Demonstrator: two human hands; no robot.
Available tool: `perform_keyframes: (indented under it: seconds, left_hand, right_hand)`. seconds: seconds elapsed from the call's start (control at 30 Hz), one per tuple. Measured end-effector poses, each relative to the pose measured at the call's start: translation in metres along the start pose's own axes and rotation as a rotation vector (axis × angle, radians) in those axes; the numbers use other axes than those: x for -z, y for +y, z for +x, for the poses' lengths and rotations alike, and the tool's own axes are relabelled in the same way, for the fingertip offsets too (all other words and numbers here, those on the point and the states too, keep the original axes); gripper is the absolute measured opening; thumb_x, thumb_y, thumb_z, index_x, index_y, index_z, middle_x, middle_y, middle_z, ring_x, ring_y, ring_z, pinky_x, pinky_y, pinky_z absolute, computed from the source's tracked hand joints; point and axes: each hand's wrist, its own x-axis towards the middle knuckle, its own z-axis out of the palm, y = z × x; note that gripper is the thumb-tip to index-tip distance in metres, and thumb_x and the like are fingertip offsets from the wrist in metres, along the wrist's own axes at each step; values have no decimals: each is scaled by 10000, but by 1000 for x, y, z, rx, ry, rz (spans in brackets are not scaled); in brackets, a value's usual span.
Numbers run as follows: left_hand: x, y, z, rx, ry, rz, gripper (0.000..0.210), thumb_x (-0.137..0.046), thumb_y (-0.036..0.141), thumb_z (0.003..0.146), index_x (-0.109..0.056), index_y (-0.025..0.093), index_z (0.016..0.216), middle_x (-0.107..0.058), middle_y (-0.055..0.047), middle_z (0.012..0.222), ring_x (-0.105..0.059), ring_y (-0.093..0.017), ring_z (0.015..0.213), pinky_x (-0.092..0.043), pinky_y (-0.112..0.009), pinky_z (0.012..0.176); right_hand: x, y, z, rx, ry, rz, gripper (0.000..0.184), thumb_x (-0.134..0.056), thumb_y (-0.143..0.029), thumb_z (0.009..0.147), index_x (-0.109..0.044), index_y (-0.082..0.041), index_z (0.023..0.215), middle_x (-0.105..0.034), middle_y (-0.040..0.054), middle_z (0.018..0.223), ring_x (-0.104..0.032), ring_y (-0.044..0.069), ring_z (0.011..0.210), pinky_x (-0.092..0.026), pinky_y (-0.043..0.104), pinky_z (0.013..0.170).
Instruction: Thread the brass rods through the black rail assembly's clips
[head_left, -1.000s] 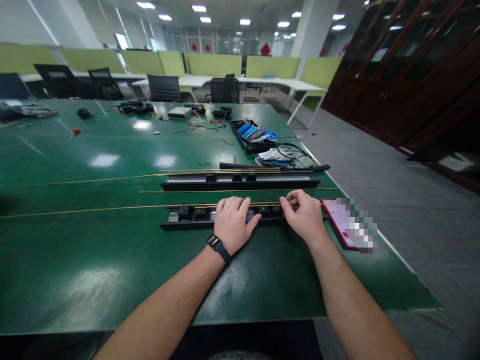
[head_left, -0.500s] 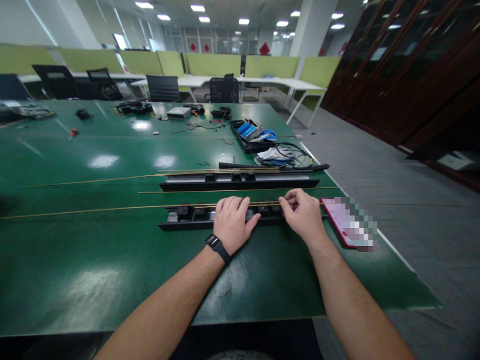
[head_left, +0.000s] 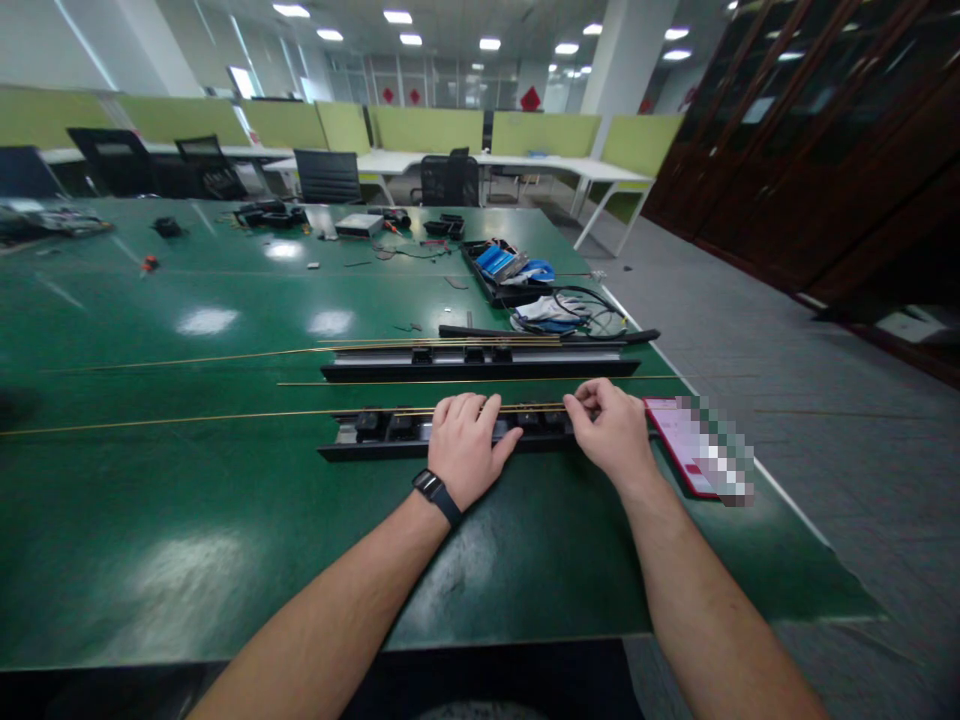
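Observation:
In front of me a black metal channel rail [head_left: 375,452] with several black blocks [head_left: 401,427] inside lies on the green table. My left hand [head_left: 466,440] rests across its middle, fingers bent over the far edge and thumb apart on the near side. Thin brass-coloured rods [head_left: 225,417] run along the rail's far side, under my left fingers, and stick out far to the left. With thumb and forefinger my right hand [head_left: 607,425] pinches a rod near the rail's right end. Its other fingers are curled, and the exact contact is partly hidden.
Behind lies a second black rail [head_left: 480,372] with rods on top; one loose rod [head_left: 360,384] lies between. A red-edged phone [head_left: 682,450], partly blurred out, lies by the right table edge. Farther back are gloves [head_left: 555,312], a black tray [head_left: 487,285] and a white box [head_left: 360,225].
My right hand has shifted very slightly to the right along the rail, with the rod still pinched. My left hand stays in place.

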Motion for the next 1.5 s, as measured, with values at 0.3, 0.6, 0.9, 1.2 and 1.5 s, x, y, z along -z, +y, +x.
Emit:
perform_keyframes:
  seconds: [0.3,0.6,0.9,1.2,1.5]
  left_hand:
    - [-1,0,0,-1,1,5,446,-620,501,1000,-645,190,1319,-720,-112,1227,-616,-295,1221,-405,-483,1070]
    - [-1,1,0,0,6,6,440,-612,495,1004,-648,193,1322,-722,-117,1234,-614,-294,1225,-401,-484,1075]
    - [-1,1,0,-5,16,4,432,-614,493,1004,-649,195,1316,-724,-119,1226,-620,-296,1224,-402,-481,1073]
    - [0,1,0,0,3,3,432,-613,493,1004,-648,196,1316,-723,-115,1232,-615,-293,1222,-402,-484,1076]
    - [0,1,0,1,-1,4,435,-613,491,1004,-644,195,1322,-722,-115,1228,-616,-292,1226,-401,-479,1076]
  right_hand:
    - [-4,-1,-2,36,35,3,236,-673,-464,888,-594,-243,861,-667,15,742,-626,226,750,-432,391,805]
    - [-5,-2,-3,39,13,42,197,-659,-419,896,-595,-243,837,-670,11,734,-624,217,742,-425,398,831]
    - [-3,-3,-2,-2,4,48,168,-634,-406,894,-600,-244,863,-661,11,720,-607,211,713,-426,381,781]
    - [-2,-1,0,-25,-3,30,183,-631,-420,881,-592,-247,836,-653,15,709,-598,210,699,-424,372,749]
    - [1,-2,0,-23,-2,18,183,-632,-417,878,-584,-245,836,-637,10,696,-586,205,684,-422,372,743]
